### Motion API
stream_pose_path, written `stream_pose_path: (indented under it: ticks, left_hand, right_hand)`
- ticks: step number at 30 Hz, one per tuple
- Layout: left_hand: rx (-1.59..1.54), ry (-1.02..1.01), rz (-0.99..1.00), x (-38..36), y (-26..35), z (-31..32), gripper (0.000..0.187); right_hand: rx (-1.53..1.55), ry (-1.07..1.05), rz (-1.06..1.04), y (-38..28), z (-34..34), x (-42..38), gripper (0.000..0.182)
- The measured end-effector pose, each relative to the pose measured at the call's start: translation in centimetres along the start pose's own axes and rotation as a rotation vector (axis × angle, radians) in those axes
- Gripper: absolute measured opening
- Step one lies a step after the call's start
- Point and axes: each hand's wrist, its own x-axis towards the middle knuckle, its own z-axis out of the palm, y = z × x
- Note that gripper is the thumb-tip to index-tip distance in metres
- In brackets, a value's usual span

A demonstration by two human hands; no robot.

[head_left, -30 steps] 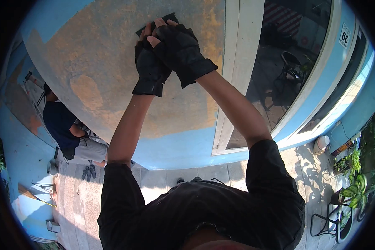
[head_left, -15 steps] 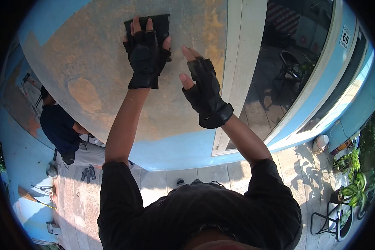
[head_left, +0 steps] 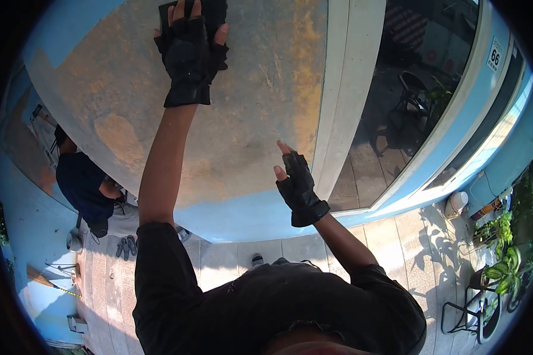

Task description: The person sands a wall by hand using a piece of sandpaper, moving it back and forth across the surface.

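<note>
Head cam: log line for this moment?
left hand flat, pressing dark sheet on wall | right hand open, free, beside window frame

Matt black sanding sheet (head_left: 210,10), gritty-looking, flat under the left hand (head_left: 188,50) in its dull black fingerless glove of soft fabric or leather. The wall (head_left: 130,100) shows rough, chalky, worn plaster, blue paint scuffed to tan patches. Window glass (head_left: 408,100) glossy, mirror-like; its frame (head_left: 340,100) smooth, painted off-white.
</note>
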Motion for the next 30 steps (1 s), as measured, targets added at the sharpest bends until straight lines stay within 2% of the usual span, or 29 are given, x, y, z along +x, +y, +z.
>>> stream_pose_path:
  ticks: [3, 5, 7, 9, 11, 13, 14, 16, 17, 19, 21, 23, 25, 26, 27, 29, 30]
  left_hand:
    - [-0.04, 0.093, 0.026, -0.2, 1.0, 0.1, 0.072]
    - [0.043, -0.081, 0.118, -2.0, 2.6, -0.7, 0.071]
    - [-0.012, -0.089, 0.132, -2.1, 2.2, -0.8, 0.072]
    - [0.045, -0.042, 0.131, 0.0, 0.3, -1.2, 0.071]
    - [0.121, 0.018, 0.025, 2.2, -3.3, -0.3, 0.071]
    - [0.279, -0.142, -0.139, 4.7, -3.3, -2.2, 0.076]
    - [0.281, -0.144, -0.139, 4.6, -3.1, -2.0, 0.076]
    - [0.221, -0.1, -0.079, 3.9, -2.5, -1.1, 0.079]
    - [0.24, -0.158, -0.024, 3.1, -1.0, -1.6, 0.082]
    - [-0.043, -0.041, 0.184, 0.2, 0.7, -0.1, 0.071]
    - [-0.015, -0.164, 0.249, -0.7, 2.1, -1.3, 0.069]
    - [0.067, -0.192, 0.273, 1.6, 1.0, -2.4, 0.07]
    - [0.118, -0.188, -0.025, 4.8, -1.7, -2.2, 0.083]
    - [0.173, -0.186, -0.116, 6.4, -3.1, -1.8, 0.083]
    - [0.041, -0.081, -0.172, 7.2, -4.4, -1.3, 0.085]
    - [0.197, 0.005, -0.164, 7.1, -4.0, 1.0, 0.089]
    - [0.141, -0.061, -0.136, 7.0, -2.4, 0.4, 0.09]
  right_hand:
    - [0.015, -0.027, 0.043, 0.9, 0.6, -1.4, 0.062]
    - [0.026, -0.068, 0.095, 0.8, 0.7, -2.6, 0.062]
    - [0.036, -0.105, 0.143, 0.8, 0.7, -3.5, 0.061]
    - [0.028, -0.096, 0.081, 1.1, 0.6, -4.1, 0.061]
    - [0.028, -0.105, 0.089, 1.4, 0.8, -4.8, 0.06]
    - [0.03, -0.117, 0.1, 1.4, 0.9, -5.3, 0.058]
    - [0.028, -0.131, 0.079, 1.2, 1.1, -5.4, 0.058]
    - [0.029, -0.15, 0.055, 0.9, 1.4, -5.6, 0.057]
    - [0.043, -0.158, 0.061, 0.6, 1.6, -5.6, 0.057]
    - [0.057, -0.166, 0.063, 0.4, 1.7, -5.8, 0.056]
    - [0.039, -0.185, 0.053, 0.2, 1.8, -5.8, 0.056]
    - [0.018, -0.183, 0.037, 0.7, 2.1, -5.9, 0.056]
    - [-0.003, -0.186, 0.027, 1.0, 2.1, -5.6, 0.055]
    - [0.024, -0.171, 0.043, 0.9, 2.0, -5.4, 0.054]
    - [0.05, -0.156, 0.061, 0.8, 2.0, -5.4, 0.054]
    - [0.05, -0.145, 0.043, 0.8, 2.2, -5.4, 0.053]
    - [0.05, -0.129, 0.028, 0.8, 2.4, -5.4, 0.053]
